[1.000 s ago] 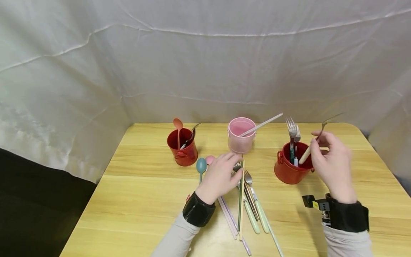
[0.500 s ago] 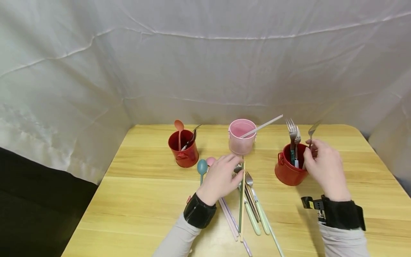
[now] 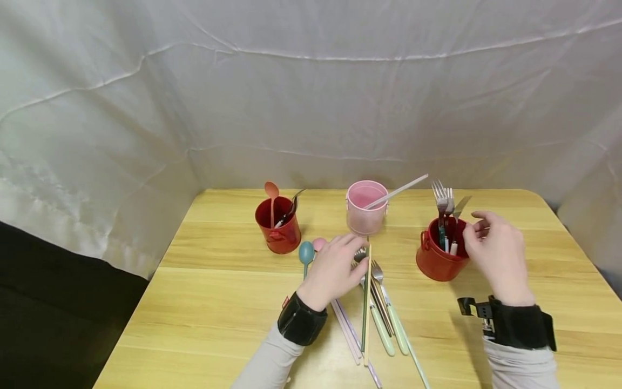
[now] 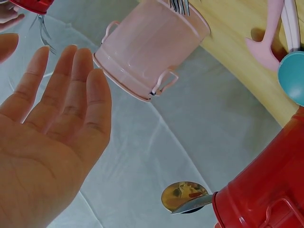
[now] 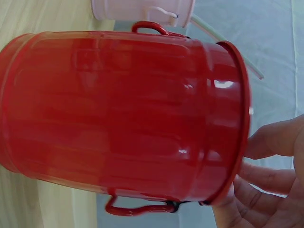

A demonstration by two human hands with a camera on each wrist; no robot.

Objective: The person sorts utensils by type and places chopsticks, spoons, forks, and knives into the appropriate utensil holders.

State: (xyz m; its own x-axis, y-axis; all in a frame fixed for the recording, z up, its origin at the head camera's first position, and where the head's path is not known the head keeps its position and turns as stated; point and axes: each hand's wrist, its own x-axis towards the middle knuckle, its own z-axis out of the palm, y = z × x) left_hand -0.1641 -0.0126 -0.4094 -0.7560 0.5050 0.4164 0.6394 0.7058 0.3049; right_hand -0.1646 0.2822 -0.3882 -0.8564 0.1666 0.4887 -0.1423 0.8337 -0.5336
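My left hand (image 3: pixel 335 266) hovers over a pile of cutlery, its fingers straight in the left wrist view. Near its fingertips lie a dark green chopstick (image 3: pixel 364 319) and a yellow chopstick (image 3: pixel 367 329). Beneath and around the hand are a teal spoon (image 3: pixel 306 252), a pink spoon (image 3: pixel 318 243) and green-handled forks (image 3: pixel 397 327). On the right, my right hand (image 3: pixel 499 258) is at the rim of a red bucket (image 3: pixel 439 267), fingers loosely bent and holding nothing. A pale-handled fork (image 3: pixel 454 247) leans inside that bucket beside other upright forks (image 3: pixel 439 197).
A pink bucket (image 3: pixel 363 221) with one pale chopstick (image 3: pixel 400 190) stands at the back middle. Another red bucket (image 3: pixel 284 242) to its left holds an orange spoon (image 3: pixel 271 190) and darker metal cutlery. A grey cloth (image 3: pixel 311 108) hangs behind the wooden table (image 3: pixel 209 302).
My right hand has lowered the pale-handled fork into the right red bucket and let it go; the fork now leans there. The left hand stays over the cutlery.
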